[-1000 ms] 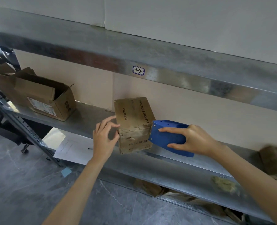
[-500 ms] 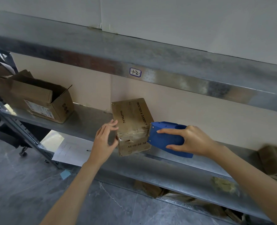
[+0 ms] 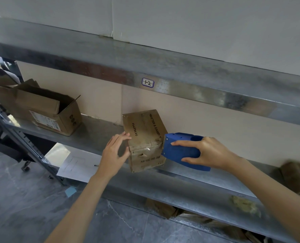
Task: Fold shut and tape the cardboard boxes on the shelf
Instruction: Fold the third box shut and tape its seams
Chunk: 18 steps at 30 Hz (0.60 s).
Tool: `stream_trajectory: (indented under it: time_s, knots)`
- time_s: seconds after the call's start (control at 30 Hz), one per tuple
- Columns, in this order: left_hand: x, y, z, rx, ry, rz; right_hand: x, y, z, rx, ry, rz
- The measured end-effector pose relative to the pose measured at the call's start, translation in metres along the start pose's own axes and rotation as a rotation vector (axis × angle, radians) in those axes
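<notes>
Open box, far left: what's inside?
The open box shows one flap folded inward and a dark cavity; no contents visible. Its floor is hidden by the flap and walls.

Left hand braces small closed brown cardboard box on metal shelf; right hand presses blue plastic tape dispenser against box side.

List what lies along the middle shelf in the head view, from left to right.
First the open cardboard box → left hand, touching the small closed box → blue tape dispenser → right hand gripping it → blurred cardboard at the right edge.
</notes>
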State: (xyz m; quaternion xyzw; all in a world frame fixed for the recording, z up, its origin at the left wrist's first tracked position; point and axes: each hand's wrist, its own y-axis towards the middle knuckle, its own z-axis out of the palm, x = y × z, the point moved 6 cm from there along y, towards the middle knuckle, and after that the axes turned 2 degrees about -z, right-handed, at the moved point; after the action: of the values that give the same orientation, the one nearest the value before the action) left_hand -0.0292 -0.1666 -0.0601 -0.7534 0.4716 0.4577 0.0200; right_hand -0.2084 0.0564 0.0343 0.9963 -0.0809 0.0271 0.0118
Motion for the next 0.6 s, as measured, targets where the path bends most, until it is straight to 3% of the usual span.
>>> stream_trajectory:
  time_s: [0.2, 0.4, 0.6]
  knots:
    - [0.000, -0.010, 0.017, 0.081, -0.035, -0.006, -0.001, 0.001, -0.003, -0.019, -0.008, 0.011]
    - [-0.008, -0.004, 0.021, -0.026, 0.022, -0.049, 0.000, 0.003, -0.003, -0.005, -0.019, 0.009]
    - [0.007, 0.005, -0.008, 0.008, -0.006, -0.002, 0.017, 0.013, -0.003, -0.004, 0.056, -0.035]
